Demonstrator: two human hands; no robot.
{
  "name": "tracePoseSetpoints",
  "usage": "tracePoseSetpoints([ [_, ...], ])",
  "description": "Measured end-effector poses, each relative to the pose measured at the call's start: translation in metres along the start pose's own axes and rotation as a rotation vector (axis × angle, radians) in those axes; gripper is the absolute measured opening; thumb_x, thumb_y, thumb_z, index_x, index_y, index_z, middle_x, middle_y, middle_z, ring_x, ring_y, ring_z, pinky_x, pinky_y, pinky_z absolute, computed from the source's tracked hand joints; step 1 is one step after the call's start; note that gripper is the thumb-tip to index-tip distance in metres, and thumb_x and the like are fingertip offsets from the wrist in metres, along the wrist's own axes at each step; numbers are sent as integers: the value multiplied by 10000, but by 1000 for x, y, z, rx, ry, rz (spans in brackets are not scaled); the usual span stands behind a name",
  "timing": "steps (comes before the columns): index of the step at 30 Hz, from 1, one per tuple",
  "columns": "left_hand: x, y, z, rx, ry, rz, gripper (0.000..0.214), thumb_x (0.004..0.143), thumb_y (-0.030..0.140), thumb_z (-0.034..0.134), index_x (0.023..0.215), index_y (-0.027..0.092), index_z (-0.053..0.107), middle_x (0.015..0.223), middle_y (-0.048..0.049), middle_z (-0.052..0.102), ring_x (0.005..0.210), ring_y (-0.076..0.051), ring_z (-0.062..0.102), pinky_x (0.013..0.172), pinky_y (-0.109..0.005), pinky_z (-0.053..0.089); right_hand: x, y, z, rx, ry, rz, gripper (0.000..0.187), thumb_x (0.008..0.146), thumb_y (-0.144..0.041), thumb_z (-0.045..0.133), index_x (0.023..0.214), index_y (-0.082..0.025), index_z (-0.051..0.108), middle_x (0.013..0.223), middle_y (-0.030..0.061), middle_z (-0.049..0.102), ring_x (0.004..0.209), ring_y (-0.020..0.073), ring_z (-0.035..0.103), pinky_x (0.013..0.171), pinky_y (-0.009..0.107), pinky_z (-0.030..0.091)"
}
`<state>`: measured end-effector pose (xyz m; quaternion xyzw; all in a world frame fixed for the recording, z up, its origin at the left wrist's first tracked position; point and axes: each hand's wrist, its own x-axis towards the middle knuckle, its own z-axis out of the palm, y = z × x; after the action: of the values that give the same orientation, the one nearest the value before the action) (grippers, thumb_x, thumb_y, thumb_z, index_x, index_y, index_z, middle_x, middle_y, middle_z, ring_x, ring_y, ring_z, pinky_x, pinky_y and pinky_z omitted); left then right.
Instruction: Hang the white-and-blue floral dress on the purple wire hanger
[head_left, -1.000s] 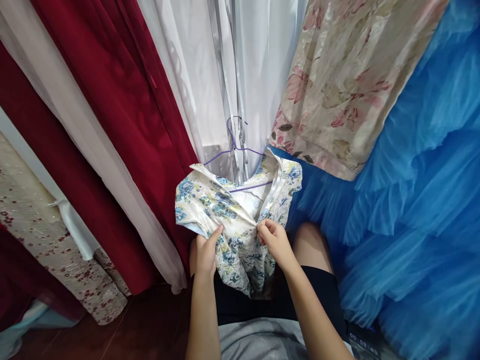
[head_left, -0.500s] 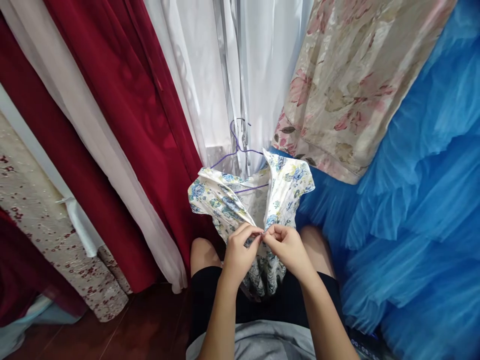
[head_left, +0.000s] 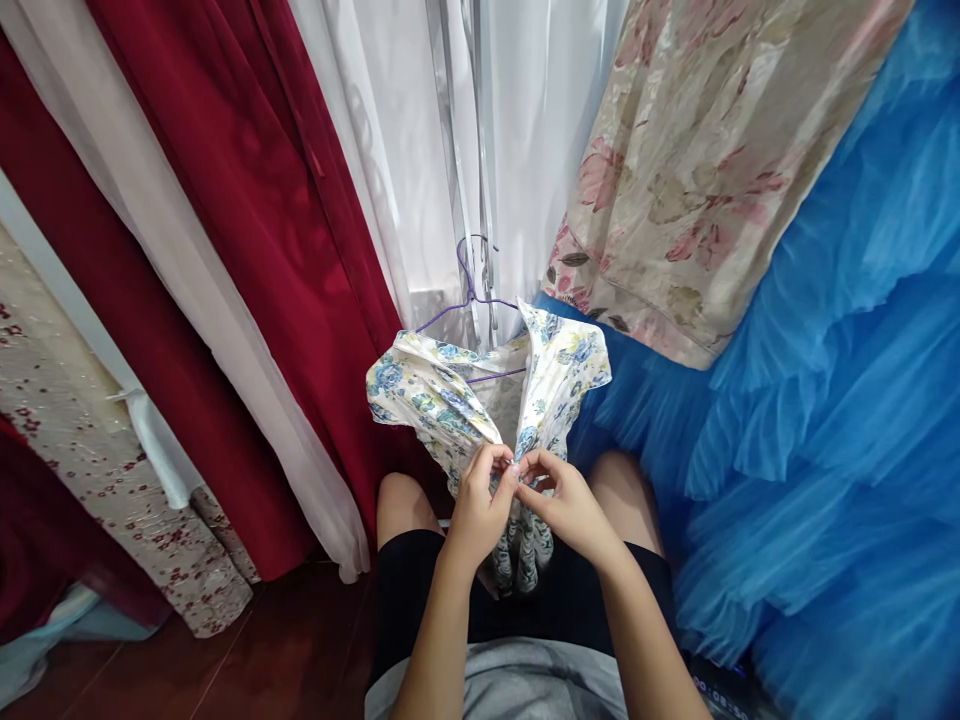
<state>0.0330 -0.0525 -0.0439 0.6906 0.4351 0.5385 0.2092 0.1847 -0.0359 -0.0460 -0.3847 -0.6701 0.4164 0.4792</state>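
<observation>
A white dress [head_left: 442, 400] with blue and yellow flowers hangs on a purple wire hanger [head_left: 471, 292] in front of my knees. Its neckline opens in a V, and the lower part bunches between my legs. At the bottom of the V, my left hand [head_left: 484, 495] pinches one front edge between thumb and fingers. My right hand [head_left: 559, 495] pinches the other edge, its fingertips touching those of the left. Whatever small fastening may lie between the fingertips is too small to make out.
Dark red drapes [head_left: 247, 200] and a white curtain [head_left: 525, 120] hang ahead. A beige floral garment [head_left: 675, 200] and blue ruffled tulle [head_left: 810, 480] crowd the right. Sequinned fabric [head_left: 90, 470] hangs at the left, above a dark red tiled floor [head_left: 285, 640].
The dress and hanger have shifted slightly left. My right fingers have moved left and spread a little around the front edge, while both hands stay together at the V.
</observation>
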Motion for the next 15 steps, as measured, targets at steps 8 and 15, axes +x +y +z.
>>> tracePoseSetpoints([
  [8, -2, -3, 2, -10, 89, 69, 86, 961, 255, 572, 1020, 229, 629, 919, -44, 649, 877, -191, 644, 822, -315, 525, -3, -6, 5, 37, 34, 5, 170, 882, -350, 652, 813, -194, 653, 772, 37, 664, 707, 189, 576, 658, 302, 454],
  [15, -2, -1, 9, 34, 239, 168, 119, 942, 254, 605, 985, 244, 716, 917, -53, 654, 847, -197, 642, 755, -319, 535, -4, -7, 3, 106, 16, 21, 188, 827, -337, 701, 743, -200, 604, 681, 1, 584, 639, 164, 515, 606, 285, 410],
])
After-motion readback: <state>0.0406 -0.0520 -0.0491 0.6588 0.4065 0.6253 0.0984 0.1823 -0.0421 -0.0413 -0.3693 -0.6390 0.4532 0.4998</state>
